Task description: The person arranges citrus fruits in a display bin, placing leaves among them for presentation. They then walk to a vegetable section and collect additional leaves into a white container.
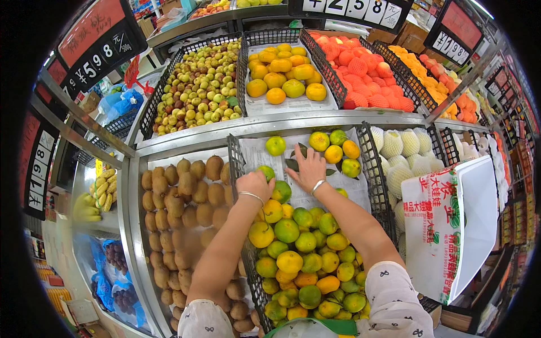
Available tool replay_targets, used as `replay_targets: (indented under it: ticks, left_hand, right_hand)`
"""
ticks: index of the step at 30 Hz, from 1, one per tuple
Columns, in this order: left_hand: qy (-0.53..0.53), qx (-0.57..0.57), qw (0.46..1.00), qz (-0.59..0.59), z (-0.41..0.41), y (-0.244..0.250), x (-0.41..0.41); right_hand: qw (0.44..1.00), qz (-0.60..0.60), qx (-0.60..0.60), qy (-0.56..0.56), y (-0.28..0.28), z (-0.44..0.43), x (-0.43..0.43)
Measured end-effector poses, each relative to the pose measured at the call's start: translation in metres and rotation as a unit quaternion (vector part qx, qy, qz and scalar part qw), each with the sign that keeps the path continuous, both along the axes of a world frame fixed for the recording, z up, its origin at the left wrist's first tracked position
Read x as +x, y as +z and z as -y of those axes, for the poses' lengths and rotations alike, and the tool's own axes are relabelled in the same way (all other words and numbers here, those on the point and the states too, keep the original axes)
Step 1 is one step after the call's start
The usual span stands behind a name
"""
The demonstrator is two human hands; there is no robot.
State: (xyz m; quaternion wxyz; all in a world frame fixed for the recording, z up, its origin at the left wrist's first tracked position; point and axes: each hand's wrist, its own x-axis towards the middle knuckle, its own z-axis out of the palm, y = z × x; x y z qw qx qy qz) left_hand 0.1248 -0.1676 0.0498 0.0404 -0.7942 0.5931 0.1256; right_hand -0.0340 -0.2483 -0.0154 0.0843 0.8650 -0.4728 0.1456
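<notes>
My left hand point(255, 186), a bangle at its wrist, curls around a green mandarin point(266, 172) near the left wall of a black plastic crate point(375, 177). My right hand point(309, 170) reaches flat over the newspaper lining point(262, 145), fingers spread on several dark green leaves point(292, 164). Beyond it sit a few yellow-green mandarins point(334, 154) at the crate's far right. One lone green mandarin point(276, 145) rests at the far left. Nearer to me, a heap of green and orange mandarins point(308, 257) fills the crate's front part.
Kiwifruit point(181, 207) lie in rows on the left. Foam-netted fruit point(399, 145) and a white printed carton point(448, 228) are on the right. Behind a metal rail point(262, 124) stand crates of jujubes point(203, 84), orange fruit point(281, 69) and red-netted fruit point(359, 72). Price signs point(355, 10) hang above.
</notes>
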Motion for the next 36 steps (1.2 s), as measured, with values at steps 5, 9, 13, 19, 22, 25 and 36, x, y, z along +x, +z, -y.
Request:
replay_targets:
  ticks: [5, 9, 13, 19, 22, 25, 36]
  left_hand:
    - [-0.025, -0.015, 1.000, -0.005, 0.003, 0.000, -0.002]
    - [-0.021, -0.013, 1.000, -0.011, 0.003, 0.002, -0.002]
    - [-0.018, -0.016, 1.000, -0.015, 0.003, -0.005, 0.001]
    - [-0.004, 0.010, 1.000, -0.006, 0.003, 0.001, 0.000]
    - [-0.009, 0.006, 1.000, -0.003, 0.003, 0.001, -0.001]
    - [-0.015, -0.001, 1.000, -0.010, 0.003, 0.002, -0.002]
    - [-0.024, -0.015, 0.999, -0.019, 0.002, -0.013, 0.005]
  right_hand:
    - [1.000, 0.011, -0.004, -0.008, -0.023, 0.028, 0.012]
    - [0.998, 0.031, -0.002, 0.053, -0.037, 0.028, 0.007]
    - [0.998, 0.052, 0.030, -0.016, -0.032, 0.016, -0.003]
    - [0.998, 0.030, 0.027, -0.051, -0.009, 0.006, -0.005]
    - [0.998, 0.021, 0.055, -0.021, -0.022, 0.019, -0.004]
    - [0.996, 0.025, 0.085, -0.017, -0.035, 0.027, -0.004]
    - [0.843, 0.536, 0.030, -0.029, 0.127, -0.080, -0.023]
